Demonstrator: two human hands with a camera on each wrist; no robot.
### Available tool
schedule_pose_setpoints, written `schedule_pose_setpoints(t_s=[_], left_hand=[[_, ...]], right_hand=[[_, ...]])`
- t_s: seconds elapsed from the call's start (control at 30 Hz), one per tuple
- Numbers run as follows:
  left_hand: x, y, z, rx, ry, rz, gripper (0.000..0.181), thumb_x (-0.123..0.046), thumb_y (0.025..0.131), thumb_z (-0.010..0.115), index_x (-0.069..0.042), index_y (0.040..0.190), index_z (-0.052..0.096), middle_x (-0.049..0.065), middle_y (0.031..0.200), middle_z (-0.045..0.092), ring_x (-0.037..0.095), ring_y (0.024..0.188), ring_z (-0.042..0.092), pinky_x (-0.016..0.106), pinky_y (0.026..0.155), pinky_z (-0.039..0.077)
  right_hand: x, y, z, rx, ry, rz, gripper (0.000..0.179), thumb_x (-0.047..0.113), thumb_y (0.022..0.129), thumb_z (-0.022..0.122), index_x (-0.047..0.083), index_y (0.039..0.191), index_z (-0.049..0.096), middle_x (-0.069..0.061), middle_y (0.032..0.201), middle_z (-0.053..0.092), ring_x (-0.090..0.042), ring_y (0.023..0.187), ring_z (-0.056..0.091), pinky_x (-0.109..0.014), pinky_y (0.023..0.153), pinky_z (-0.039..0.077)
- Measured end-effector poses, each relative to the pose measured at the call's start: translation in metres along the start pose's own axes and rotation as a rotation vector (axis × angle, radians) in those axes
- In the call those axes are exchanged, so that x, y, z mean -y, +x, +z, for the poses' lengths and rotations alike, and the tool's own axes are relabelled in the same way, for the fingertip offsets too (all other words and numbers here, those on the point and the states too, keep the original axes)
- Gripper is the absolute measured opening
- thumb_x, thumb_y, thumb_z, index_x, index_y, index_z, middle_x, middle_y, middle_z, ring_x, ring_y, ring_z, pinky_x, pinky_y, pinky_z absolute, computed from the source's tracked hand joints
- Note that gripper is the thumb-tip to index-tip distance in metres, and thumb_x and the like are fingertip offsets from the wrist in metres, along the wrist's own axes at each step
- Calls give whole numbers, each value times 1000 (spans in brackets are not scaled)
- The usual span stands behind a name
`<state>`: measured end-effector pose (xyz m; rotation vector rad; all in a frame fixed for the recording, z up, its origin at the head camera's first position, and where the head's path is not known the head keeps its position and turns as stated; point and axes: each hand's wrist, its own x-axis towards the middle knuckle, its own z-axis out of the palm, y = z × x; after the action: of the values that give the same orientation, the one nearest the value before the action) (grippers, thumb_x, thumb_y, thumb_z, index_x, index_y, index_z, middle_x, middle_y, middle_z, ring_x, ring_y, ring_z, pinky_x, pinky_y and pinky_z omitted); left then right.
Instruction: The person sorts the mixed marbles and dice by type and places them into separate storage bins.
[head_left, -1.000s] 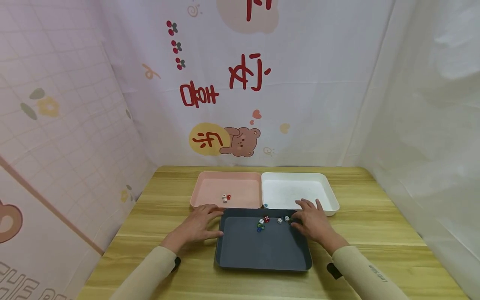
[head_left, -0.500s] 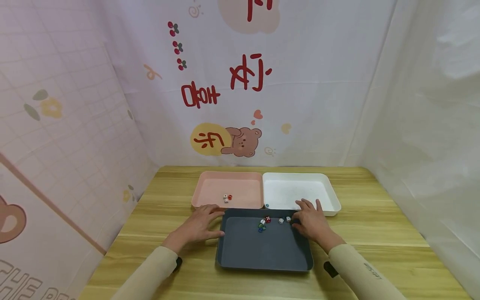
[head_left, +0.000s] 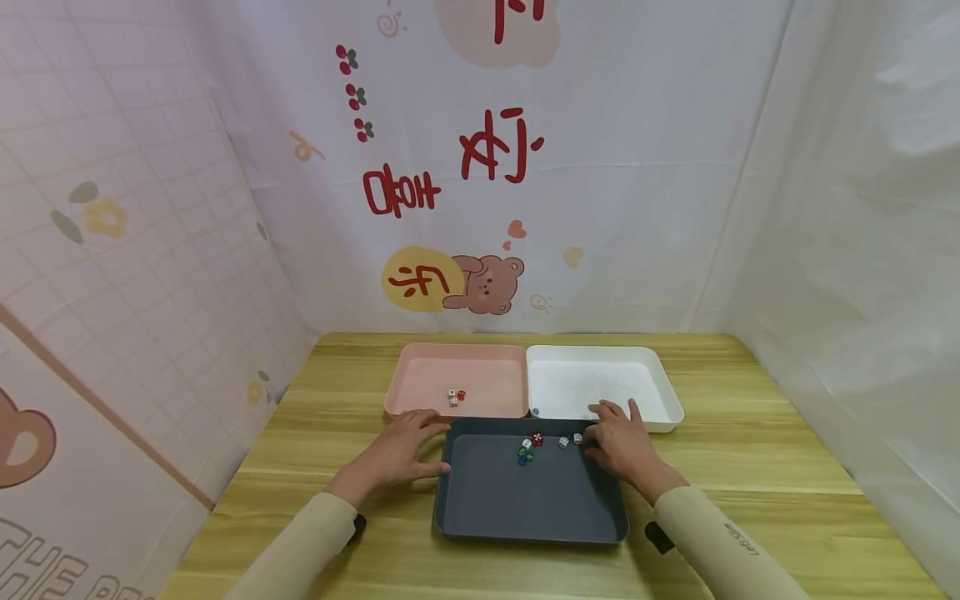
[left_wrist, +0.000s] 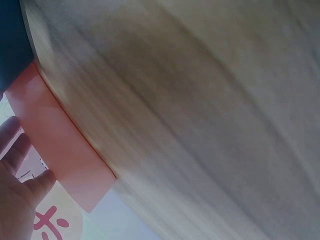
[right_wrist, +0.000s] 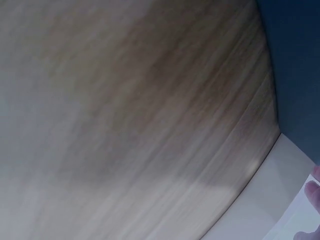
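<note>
In the head view a dark grey tray (head_left: 532, 492) lies in front of me. My left hand (head_left: 395, 452) is at its left side, fingers loosely bent, thumb tip right at the rim. Over the back right corner is my right hand (head_left: 624, 439), some fingers raised and spread, thumb side reaching inside the rim. Closest to it is a white die (head_left: 577, 438), with another white die (head_left: 563, 442) beside that. Farther left sit a red die (head_left: 537, 438), a third white die (head_left: 527, 445) and small green and blue pieces (head_left: 523, 457).
Behind the grey tray, a pink tray (head_left: 427, 375) holds white dice (head_left: 453, 401) and a red die (head_left: 461, 395). A white tray (head_left: 600, 367) adjoins it on the right, with a small blue piece (head_left: 536, 412) near its front left corner. Everything stands on a wooden table (head_left: 757, 467).
The head view has shifted slightly. Both hands stay almost where they were, the right one moving very little, and the dice keep their places in the trays.
</note>
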<state>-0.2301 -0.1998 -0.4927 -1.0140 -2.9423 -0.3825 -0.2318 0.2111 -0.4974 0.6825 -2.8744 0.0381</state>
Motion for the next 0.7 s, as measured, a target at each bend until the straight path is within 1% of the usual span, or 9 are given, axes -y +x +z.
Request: schedule_pose_setpoints(t_s=[0.23,0.5,0.7], left_hand=[[1,1,1,4,6,2,74,-65,88,62,-16,143,54,10,147,43,31,138,37,50,114,28],[0,0,0,1,9,2,74,-64,88,62,-16,143,54,10,147,43,30,138,37,49,114,29],[0,0,-1,0,4,8,74,-65,89,62,-15,143,54,10,147,44,31,137,37,50,113,29]], right_hand=[[1,0,-1,-23,20,-21,12,26,79,84,22,88,78,-17,132,58,-39,131,45,-72,105,23],[7,4,-5,-103,49,-80,12,29,77,85,24,83,76,-16,130,60,-39,129,48,-72,103,27],[11,9,-8,-115,67,-91,10,30,79,83,23,84,77,-17,130,60,-40,128,48,-72,102,29]])
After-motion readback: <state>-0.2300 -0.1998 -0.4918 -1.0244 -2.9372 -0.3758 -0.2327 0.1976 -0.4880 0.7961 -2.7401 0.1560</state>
